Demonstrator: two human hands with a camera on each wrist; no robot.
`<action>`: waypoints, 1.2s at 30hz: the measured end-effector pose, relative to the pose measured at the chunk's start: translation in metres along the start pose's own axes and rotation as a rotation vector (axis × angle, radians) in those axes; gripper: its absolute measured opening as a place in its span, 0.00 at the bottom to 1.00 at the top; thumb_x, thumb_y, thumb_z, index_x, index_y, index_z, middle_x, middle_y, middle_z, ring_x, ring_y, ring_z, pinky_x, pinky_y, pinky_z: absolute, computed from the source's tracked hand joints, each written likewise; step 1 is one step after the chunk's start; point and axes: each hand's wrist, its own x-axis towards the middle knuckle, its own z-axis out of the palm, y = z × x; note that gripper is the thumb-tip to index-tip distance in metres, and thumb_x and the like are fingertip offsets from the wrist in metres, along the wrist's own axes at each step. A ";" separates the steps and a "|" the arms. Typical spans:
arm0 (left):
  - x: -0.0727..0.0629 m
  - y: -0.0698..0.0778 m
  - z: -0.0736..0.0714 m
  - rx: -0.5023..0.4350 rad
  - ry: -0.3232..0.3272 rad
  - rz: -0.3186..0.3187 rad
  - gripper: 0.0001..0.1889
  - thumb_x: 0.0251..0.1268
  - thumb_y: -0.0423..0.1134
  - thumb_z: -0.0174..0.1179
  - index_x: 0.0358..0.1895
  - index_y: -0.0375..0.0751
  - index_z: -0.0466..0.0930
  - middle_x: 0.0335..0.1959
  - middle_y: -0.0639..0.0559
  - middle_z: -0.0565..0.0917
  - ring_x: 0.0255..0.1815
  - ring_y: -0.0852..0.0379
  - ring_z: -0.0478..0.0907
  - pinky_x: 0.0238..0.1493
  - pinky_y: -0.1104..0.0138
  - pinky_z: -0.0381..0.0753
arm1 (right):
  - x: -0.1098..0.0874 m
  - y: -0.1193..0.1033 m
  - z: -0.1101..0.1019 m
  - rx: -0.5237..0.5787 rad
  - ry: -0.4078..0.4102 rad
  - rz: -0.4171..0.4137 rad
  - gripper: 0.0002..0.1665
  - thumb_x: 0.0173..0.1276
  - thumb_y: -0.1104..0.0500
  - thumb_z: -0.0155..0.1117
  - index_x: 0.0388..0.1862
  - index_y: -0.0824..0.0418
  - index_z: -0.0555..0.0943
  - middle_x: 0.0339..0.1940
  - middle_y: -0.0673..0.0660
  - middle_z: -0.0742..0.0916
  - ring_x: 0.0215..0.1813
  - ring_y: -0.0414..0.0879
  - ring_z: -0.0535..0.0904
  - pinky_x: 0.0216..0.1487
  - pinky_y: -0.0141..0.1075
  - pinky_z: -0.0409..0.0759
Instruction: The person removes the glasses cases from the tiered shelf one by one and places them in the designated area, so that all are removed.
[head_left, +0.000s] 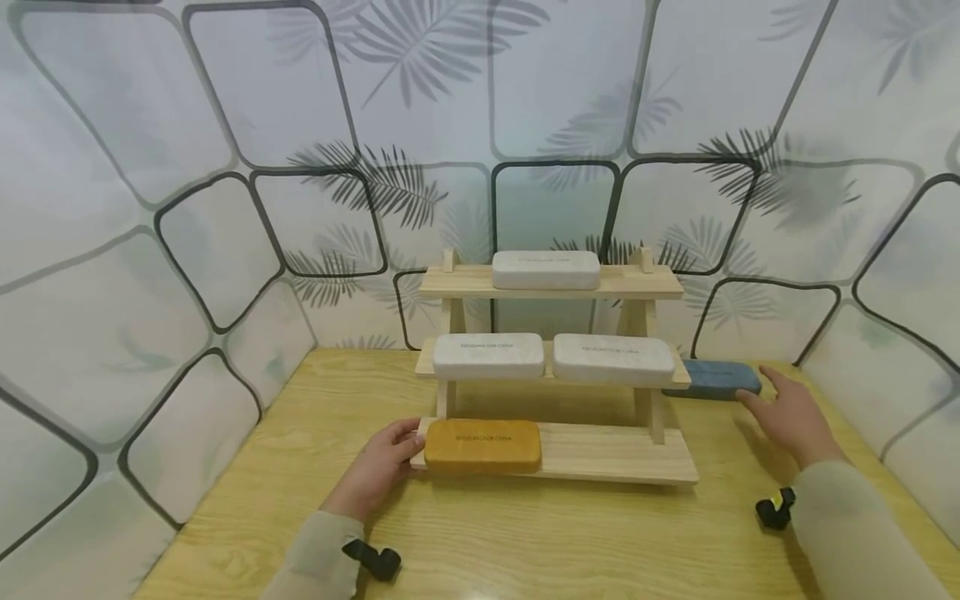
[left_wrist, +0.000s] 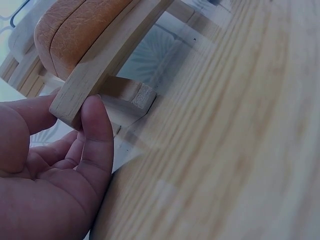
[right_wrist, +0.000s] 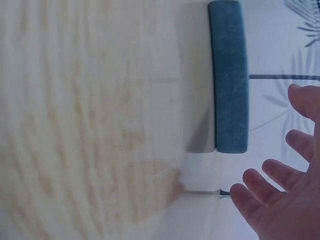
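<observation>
My left hand pinches the left end of the bottom board of a three-tier wooden display stand, thumb and a finger on either side of the board in the left wrist view. Right beside those fingers, an orange glasses case lies on that bottom tier. At the right, my right hand reaches toward a blue glasses case lying on the table behind the stand's right side. In the right wrist view its fingers are spread and apart from the blue case.
Two white glasses cases sit side by side on the middle tier, and another white case is on the top tier. The wooden table runs back to a patterned cloth wall that also closes in both sides.
</observation>
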 end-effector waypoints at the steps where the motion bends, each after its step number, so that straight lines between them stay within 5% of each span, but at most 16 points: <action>1: 0.000 0.000 0.000 0.000 -0.001 -0.002 0.27 0.81 0.36 0.51 0.75 0.26 0.58 0.59 0.35 0.76 0.53 0.47 0.80 0.50 0.55 0.83 | -0.002 -0.001 0.000 0.003 0.001 -0.001 0.52 0.81 0.37 0.46 0.80 0.76 0.44 0.70 0.87 0.57 0.61 0.85 0.62 0.54 0.74 0.65; 22: -0.001 0.001 0.003 0.001 0.005 -0.002 0.26 0.81 0.36 0.51 0.75 0.28 0.59 0.60 0.34 0.75 0.54 0.47 0.81 0.50 0.55 0.83 | -0.047 -0.040 -0.004 0.005 0.046 -0.116 0.50 0.80 0.40 0.51 0.82 0.69 0.45 0.70 0.84 0.62 0.62 0.81 0.64 0.50 0.73 0.67; 36: -0.002 0.001 0.001 0.007 -0.004 0.003 0.27 0.81 0.37 0.51 0.75 0.28 0.59 0.60 0.35 0.76 0.54 0.46 0.81 0.51 0.55 0.83 | -0.079 -0.076 -0.008 0.041 -0.055 -0.208 0.49 0.80 0.42 0.55 0.82 0.68 0.47 0.74 0.80 0.61 0.67 0.77 0.64 0.57 0.69 0.69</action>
